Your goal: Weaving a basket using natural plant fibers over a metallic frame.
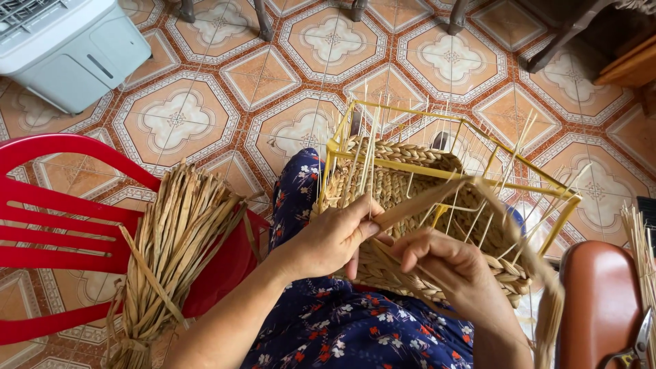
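Where the person's lap, covered in dark blue floral cloth [342, 328], meets the work, a half-woven basket [410, 184] of braided straw rests on it, built around a yellow wire frame [437, 169] with thin pale upright stakes [372, 147] rising from the weave.

Left hand [335, 239]: fingers curled closed against the near wall of the basket, thumb pressing a flat straw strand [424, 198] at the weave.

Right hand [447, 263]: fingers bent closed over the same strand and the braided rim just beside the left hand; the strand runs up and right across the frame, then droops down past the right wrist.

Bundle of dried straw strips [174, 246]: tied near its lower end, leaning on a red plastic chair [61, 225] at the person's left.

Brown stool seat [601, 301]: at the right, with scissors [635, 345] on its lower edge and more pale stakes [639, 246] beside it.

White plastic appliance [68, 48]: upper left, standing on the patterned tile floor [205, 102].

Dark furniture legs [263, 20]: along the top edge.
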